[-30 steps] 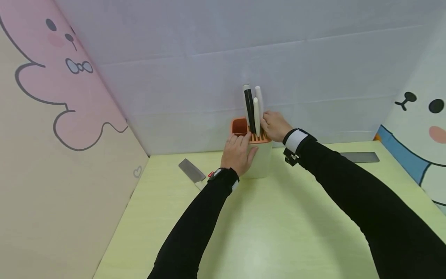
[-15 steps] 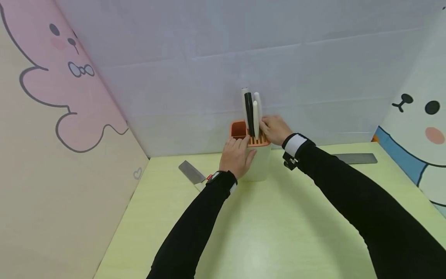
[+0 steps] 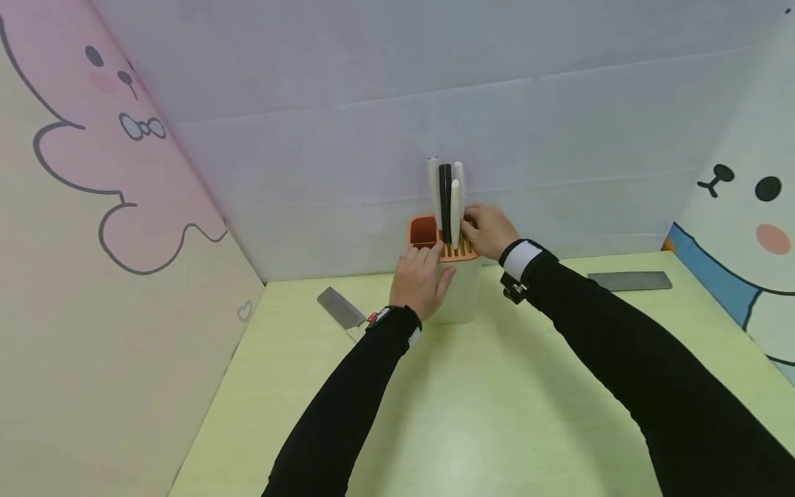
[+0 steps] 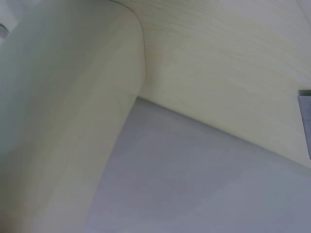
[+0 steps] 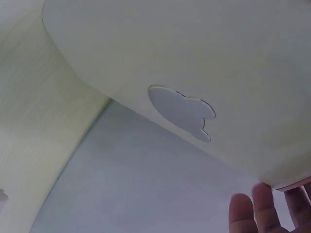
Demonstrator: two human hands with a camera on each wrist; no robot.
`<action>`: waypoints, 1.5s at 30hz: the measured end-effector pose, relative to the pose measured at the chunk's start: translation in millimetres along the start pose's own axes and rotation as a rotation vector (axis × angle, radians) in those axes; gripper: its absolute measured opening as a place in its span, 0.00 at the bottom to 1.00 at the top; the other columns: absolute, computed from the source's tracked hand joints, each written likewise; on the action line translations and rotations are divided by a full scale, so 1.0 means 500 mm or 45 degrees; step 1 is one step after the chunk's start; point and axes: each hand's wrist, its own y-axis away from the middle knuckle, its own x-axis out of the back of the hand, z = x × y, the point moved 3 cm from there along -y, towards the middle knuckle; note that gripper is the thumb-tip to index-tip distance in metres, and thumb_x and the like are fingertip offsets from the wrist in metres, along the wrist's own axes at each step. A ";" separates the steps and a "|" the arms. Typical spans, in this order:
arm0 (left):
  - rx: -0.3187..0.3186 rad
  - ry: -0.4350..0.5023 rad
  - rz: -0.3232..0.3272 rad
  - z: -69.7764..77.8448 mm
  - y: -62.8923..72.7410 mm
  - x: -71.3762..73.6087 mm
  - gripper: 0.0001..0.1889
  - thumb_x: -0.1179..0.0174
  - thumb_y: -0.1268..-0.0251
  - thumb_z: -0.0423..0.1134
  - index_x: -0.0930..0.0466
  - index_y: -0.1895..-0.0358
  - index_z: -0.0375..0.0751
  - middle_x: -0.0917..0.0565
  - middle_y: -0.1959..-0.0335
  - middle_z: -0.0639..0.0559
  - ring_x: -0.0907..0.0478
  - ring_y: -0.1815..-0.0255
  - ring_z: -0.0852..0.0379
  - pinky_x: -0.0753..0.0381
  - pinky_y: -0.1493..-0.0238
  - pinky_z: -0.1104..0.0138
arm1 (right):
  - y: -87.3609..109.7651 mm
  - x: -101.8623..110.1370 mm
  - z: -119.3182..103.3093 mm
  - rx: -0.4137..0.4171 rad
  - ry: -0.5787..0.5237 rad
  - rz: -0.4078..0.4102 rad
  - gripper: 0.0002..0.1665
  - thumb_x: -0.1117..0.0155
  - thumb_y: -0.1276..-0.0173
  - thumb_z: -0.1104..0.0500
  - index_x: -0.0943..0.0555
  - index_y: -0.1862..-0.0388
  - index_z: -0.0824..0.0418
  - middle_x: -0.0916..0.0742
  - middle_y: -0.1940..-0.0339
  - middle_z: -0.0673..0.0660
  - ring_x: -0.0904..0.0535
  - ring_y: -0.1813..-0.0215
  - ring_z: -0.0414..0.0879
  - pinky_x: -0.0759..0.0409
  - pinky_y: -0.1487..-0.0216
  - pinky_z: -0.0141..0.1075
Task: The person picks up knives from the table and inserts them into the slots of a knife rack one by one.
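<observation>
A cream knife block [image 3: 456,297] with an orange slotted top stands against the back wall. White knife handles [image 3: 456,214] and a black handle [image 3: 445,203] rise from its top. My left hand [image 3: 417,279] rests against the block's front left, fingertips at the orange rim and thumb spread across the front. My right hand [image 3: 491,231] is at the block's right rear, its fingertips beside the white handles; whether they pinch one is hidden. In the right wrist view, my fingers [image 5: 241,211] show by the rim, near the block's side [image 5: 233,73] with its rabbit-shaped cutout.
A cleaver [image 3: 341,308] lies on the table [image 3: 497,414] to the left, its handle partly behind my left sleeve. Another grey blade [image 3: 630,280] lies at the right, partly covered by my right arm. Behind the block stands the pale back wall [image 3: 310,172].
The black handle has gone from leaning to nearly upright, with a wider gap above the left white handle. My right fingers have shifted slightly around the handles. My left hand stays at the block.
</observation>
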 end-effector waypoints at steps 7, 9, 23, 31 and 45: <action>0.008 0.009 -0.001 -0.001 0.000 0.001 0.27 0.42 0.22 0.52 0.24 0.30 0.37 0.13 0.49 0.45 0.20 0.46 0.47 0.32 0.22 0.55 | 0.000 0.002 0.002 -0.040 -0.019 -0.016 0.17 0.45 0.18 0.58 0.19 0.41 0.69 0.20 0.39 0.69 0.23 0.42 0.61 0.24 0.40 0.56; 0.011 0.005 -0.009 0.000 0.001 0.001 0.27 0.42 0.21 0.52 0.24 0.31 0.38 0.13 0.49 0.45 0.20 0.47 0.47 0.32 0.21 0.55 | 0.002 0.000 0.003 -0.036 -0.015 -0.031 0.19 0.45 0.18 0.59 0.20 0.38 0.69 0.21 0.35 0.69 0.24 0.38 0.62 0.25 0.36 0.57; 0.007 -0.003 -0.012 0.006 0.000 0.007 0.26 0.42 0.21 0.52 0.24 0.31 0.38 0.13 0.50 0.46 0.20 0.49 0.47 0.32 0.22 0.54 | 0.009 0.004 0.008 -0.042 -0.030 -0.033 0.22 0.44 0.18 0.57 0.22 0.33 0.69 0.25 0.27 0.68 0.26 0.32 0.63 0.26 0.30 0.58; -0.043 -0.059 -0.011 0.001 0.009 0.004 0.28 0.40 0.23 0.51 0.26 0.30 0.36 0.15 0.50 0.45 0.20 0.48 0.47 0.28 0.26 0.56 | 0.017 0.002 0.011 -0.019 -0.075 -0.052 0.24 0.48 0.16 0.56 0.25 0.29 0.67 0.24 0.27 0.68 0.26 0.29 0.65 0.27 0.28 0.59; -0.025 0.118 -0.016 -0.078 0.069 0.063 0.44 0.30 0.33 0.52 0.38 0.23 0.32 0.30 0.27 0.37 0.33 0.25 0.40 0.36 0.20 0.53 | 0.108 0.090 0.097 -0.169 -0.057 -0.128 0.36 0.60 0.12 0.46 0.43 0.18 0.70 0.31 0.22 0.73 0.35 0.23 0.69 0.33 0.24 0.63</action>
